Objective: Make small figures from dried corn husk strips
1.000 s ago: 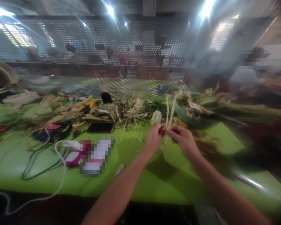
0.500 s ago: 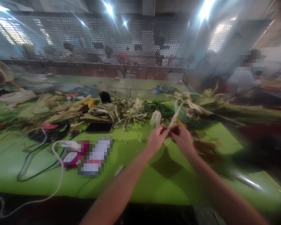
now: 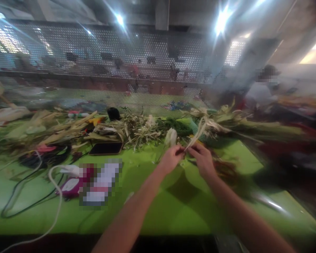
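Note:
My left hand point(image 3: 170, 159) and my right hand point(image 3: 203, 160) meet above the green table point(image 3: 152, 207), both pinched on a pale dried leaf strip point(image 3: 198, 133) that runs up and to the right from my fingers. A folded pale piece point(image 3: 171, 137) stands just behind my left hand. A long heap of dried leaves point(image 3: 131, 128) lies along the back of the table. The picture is blurred by motion.
A dark phone point(image 3: 106, 148) lies flat left of my hands. Cables point(image 3: 28, 196) and a pink device point(image 3: 71, 185) sit at the left. A green basket point(image 3: 200, 130) with husks stands behind my right hand. A person point(image 3: 263, 91) sits far right, beyond a perforated screen point(image 3: 107, 63).
The strip that stood upright between my hands now leans right and lower. My hands have drawn closer together. The view has shifted slightly right and down.

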`<state>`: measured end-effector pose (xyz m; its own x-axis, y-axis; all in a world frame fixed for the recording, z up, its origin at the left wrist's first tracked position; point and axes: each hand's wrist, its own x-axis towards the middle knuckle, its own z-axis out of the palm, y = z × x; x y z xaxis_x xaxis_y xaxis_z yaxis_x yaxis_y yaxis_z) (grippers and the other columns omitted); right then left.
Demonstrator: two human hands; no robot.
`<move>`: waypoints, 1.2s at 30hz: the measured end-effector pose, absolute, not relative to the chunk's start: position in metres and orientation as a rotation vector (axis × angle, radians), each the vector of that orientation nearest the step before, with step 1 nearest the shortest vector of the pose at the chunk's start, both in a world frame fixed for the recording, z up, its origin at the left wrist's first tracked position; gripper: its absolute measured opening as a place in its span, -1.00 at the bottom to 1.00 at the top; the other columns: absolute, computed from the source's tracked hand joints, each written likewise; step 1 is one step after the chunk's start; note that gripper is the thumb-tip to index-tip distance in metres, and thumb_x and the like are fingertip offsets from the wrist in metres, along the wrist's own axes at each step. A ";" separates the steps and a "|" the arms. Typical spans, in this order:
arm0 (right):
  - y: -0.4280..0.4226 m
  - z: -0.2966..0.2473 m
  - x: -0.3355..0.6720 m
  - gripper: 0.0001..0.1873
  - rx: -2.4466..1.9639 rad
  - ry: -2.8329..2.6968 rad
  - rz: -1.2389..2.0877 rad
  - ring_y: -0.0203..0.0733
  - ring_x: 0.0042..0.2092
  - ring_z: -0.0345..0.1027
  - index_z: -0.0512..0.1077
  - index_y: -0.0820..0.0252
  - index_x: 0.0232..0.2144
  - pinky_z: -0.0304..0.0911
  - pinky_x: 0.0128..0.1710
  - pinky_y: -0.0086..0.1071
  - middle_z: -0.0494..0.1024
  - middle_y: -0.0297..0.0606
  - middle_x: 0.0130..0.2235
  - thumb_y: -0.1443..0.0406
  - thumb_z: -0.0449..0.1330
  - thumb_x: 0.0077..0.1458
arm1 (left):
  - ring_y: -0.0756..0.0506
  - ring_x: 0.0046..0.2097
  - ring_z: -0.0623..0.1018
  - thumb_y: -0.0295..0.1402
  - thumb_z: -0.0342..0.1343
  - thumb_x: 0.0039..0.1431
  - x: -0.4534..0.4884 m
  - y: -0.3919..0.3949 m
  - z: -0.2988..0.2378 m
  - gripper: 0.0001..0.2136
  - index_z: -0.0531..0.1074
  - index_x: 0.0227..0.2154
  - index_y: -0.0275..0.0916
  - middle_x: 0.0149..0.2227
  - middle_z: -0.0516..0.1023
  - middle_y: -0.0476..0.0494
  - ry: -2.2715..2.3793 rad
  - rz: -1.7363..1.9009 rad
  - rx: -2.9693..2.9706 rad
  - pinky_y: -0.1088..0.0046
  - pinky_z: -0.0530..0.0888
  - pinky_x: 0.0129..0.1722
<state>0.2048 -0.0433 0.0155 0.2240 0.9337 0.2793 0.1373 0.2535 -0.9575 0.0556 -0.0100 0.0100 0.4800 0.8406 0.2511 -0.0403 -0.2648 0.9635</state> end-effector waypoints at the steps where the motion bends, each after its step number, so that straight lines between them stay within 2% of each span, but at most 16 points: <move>1: -0.043 0.016 0.206 -0.78 -1.199 -1.223 0.774 -0.29 -0.42 0.20 0.43 0.18 -0.48 0.13 -0.40 -0.40 0.41 -0.36 -0.48 0.13 0.24 -0.01 | -0.03 -0.36 0.44 -0.36 0.11 0.10 0.055 -0.011 0.011 -0.92 0.44 -0.36 -0.25 -0.42 0.49 -0.08 0.715 0.988 1.634 0.39 0.42 -0.27; 5: -0.044 0.017 0.208 -0.76 -1.250 -1.218 0.721 -0.30 -0.44 0.14 0.42 0.18 -0.50 0.08 -0.42 -0.40 0.34 -0.38 -0.51 0.13 0.20 0.04 | 0.01 -0.43 0.37 -0.40 0.08 0.09 0.056 -0.015 0.016 -0.95 0.39 -0.42 -0.26 -0.50 0.41 0.00 0.774 0.960 1.679 0.48 0.36 -0.36; 10: -0.043 0.019 0.209 -0.75 -1.195 -1.189 0.749 -0.31 -0.45 0.16 0.47 0.19 -0.36 0.12 -0.44 -0.42 0.39 -0.37 -0.48 0.11 0.20 0.06 | 0.03 -0.43 0.33 -0.39 0.05 0.11 0.057 -0.012 0.011 -0.93 0.39 -0.40 -0.27 -0.50 0.37 0.02 0.799 0.910 1.725 0.53 0.29 -0.42; 16: -0.038 0.011 0.208 -0.64 -1.208 -1.231 0.833 -0.28 -0.43 0.27 0.50 0.20 -0.37 0.20 -0.41 -0.40 0.49 -0.33 -0.45 0.07 0.36 -0.15 | 0.00 -0.41 0.35 -0.32 0.02 0.17 0.056 -0.009 0.006 -0.85 0.42 -0.37 -0.28 -0.47 0.40 -0.02 0.946 0.904 1.795 0.50 0.27 -0.41; 21: -0.039 0.015 0.212 -0.71 -1.201 -1.162 0.797 -0.32 -0.47 0.19 0.51 0.19 -0.43 0.15 -0.47 -0.43 0.41 -0.37 -0.51 0.07 0.30 -0.04 | 0.00 -0.40 0.34 -0.34 -0.01 0.17 0.054 -0.010 0.009 -0.86 0.41 -0.40 -0.27 -0.47 0.39 -0.02 0.887 0.830 1.849 0.50 0.25 -0.38; 24: -0.040 0.020 0.214 -0.72 -1.190 -1.085 0.753 -0.35 -0.49 0.16 0.48 0.18 -0.45 0.13 -0.48 -0.44 0.40 -0.39 -0.51 0.09 0.31 -0.05 | 0.01 -0.40 0.34 -0.37 0.00 0.14 0.054 -0.009 0.007 -0.88 0.41 -0.39 -0.28 -0.48 0.38 0.00 0.832 0.750 1.832 0.50 0.26 -0.37; 28: -0.041 0.022 0.212 -0.72 -1.206 -1.110 0.734 -0.34 -0.48 0.22 0.45 0.19 -0.47 0.18 -0.44 -0.43 0.41 -0.40 -0.53 0.09 0.33 -0.05 | 0.02 -0.42 0.38 -0.33 0.02 0.15 0.060 -0.011 -0.001 -0.88 0.36 -0.35 -0.28 -0.47 0.41 -0.01 0.773 0.765 1.680 0.50 0.30 -0.37; 31: -0.044 0.022 0.210 -0.70 -1.210 -1.119 0.783 -0.30 -0.48 0.28 0.44 0.19 -0.49 0.24 -0.40 -0.39 0.44 -0.38 -0.54 0.08 0.33 -0.05 | 0.02 -0.44 0.37 -0.26 0.01 0.19 0.064 -0.015 -0.003 -0.83 0.34 -0.40 -0.26 -0.49 0.41 -0.01 0.779 0.811 1.690 0.50 0.30 -0.40; 33: -0.045 0.024 0.211 -0.70 -1.235 -1.112 0.795 -0.29 -0.47 0.30 0.45 0.19 -0.47 0.26 -0.39 -0.39 0.46 -0.37 -0.53 0.08 0.33 -0.05 | 0.03 -0.47 0.34 -0.28 0.00 0.19 0.060 -0.015 0.003 -0.82 0.36 -0.45 -0.26 -0.54 0.38 0.01 0.807 0.793 1.751 0.51 0.26 -0.43; 36: -0.041 0.028 0.218 -0.69 -1.271 -1.057 0.738 -0.29 -0.45 0.31 0.48 0.18 -0.43 0.25 -0.40 -0.40 0.48 -0.35 -0.48 0.05 0.29 -0.03 | 0.04 -0.52 0.33 -0.26 0.03 0.19 0.038 -0.008 0.022 -0.79 0.47 -0.38 -0.28 -0.56 0.40 0.00 0.816 0.741 1.753 0.50 0.24 -0.47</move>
<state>0.2181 -0.0412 0.0277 0.3722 0.9034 0.2129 0.1114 0.1842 -0.9766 0.0376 -0.0081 0.0220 0.5807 0.8077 0.1017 0.1797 -0.2491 0.9517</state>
